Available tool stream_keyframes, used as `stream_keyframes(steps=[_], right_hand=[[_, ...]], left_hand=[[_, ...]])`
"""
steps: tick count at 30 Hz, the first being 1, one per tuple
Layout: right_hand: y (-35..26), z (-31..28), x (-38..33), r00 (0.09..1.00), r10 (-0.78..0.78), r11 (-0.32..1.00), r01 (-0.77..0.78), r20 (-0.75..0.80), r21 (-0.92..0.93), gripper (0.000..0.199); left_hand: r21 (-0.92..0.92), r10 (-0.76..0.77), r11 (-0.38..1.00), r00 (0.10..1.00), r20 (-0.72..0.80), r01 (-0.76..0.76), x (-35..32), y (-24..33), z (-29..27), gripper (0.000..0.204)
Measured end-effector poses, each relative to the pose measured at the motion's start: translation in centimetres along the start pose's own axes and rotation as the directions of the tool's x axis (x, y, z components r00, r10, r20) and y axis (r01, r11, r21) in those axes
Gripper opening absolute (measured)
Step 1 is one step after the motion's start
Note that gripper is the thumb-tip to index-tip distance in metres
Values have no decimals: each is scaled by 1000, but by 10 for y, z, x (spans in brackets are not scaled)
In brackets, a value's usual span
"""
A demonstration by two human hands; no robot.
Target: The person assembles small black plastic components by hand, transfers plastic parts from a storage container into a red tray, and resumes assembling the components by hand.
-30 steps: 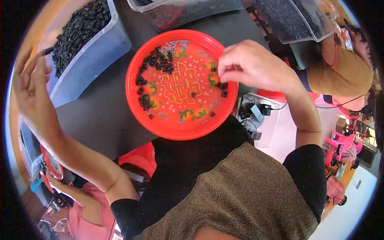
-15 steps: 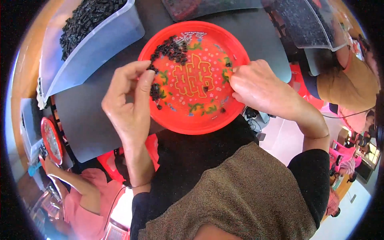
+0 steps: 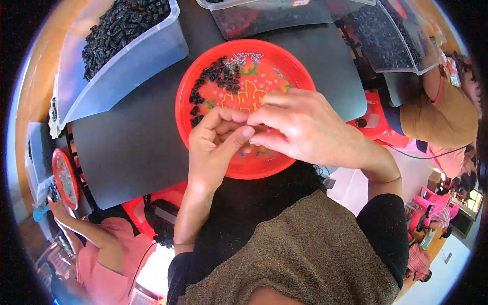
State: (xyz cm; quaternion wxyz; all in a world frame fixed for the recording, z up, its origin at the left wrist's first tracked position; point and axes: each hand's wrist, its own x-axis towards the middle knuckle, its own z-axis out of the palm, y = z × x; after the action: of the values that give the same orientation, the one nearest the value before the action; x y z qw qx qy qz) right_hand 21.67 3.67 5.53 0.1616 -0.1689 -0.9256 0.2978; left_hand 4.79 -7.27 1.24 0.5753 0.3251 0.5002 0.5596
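A round red tray (image 3: 302, 71) with a printed pattern lies in front of me on a dark table. Small black pieces (image 3: 218, 76) are spread along its upper left part. Over the tray's lower middle, my left hand (image 3: 211, 145) and my right hand (image 3: 310, 124) meet at the fingertips. The fingers of both are bent into a pinch. Whatever sits between them is too small and too covered by the fingers to make out. My hands hide much of the tray's middle.
A clear bin (image 3: 122, 84) heaped with black pieces stands at the upper left. Other clear bins (image 3: 269, 23) sit along the far edge and upper right. At the left, another person's hand (image 3: 61, 211) is near a second red tray (image 3: 55, 165). A person's arm (image 3: 445, 117) shows at right.
My left hand has moved right from the tray's left edge, and my right hand has come left from its right edge. They now meet over the tray.
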Motion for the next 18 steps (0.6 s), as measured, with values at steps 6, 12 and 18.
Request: stream_keyframes(steps=[6,12,18], right_hand=[[54,-6,30,981,82,996,-86,-178,-15,11],[88,16,49,987,26,981,-56,-161,-185,11],[93,16,58,996,46,975,-60,-73,-213,11]], left_hand=[[-103,73,991,995,-74,-80,4,-4,-12,15],[-38,86,995,989,-122,-91,7,-8,-16,27],[-129,38,990,994,-101,-51,9,-7,-17,23]])
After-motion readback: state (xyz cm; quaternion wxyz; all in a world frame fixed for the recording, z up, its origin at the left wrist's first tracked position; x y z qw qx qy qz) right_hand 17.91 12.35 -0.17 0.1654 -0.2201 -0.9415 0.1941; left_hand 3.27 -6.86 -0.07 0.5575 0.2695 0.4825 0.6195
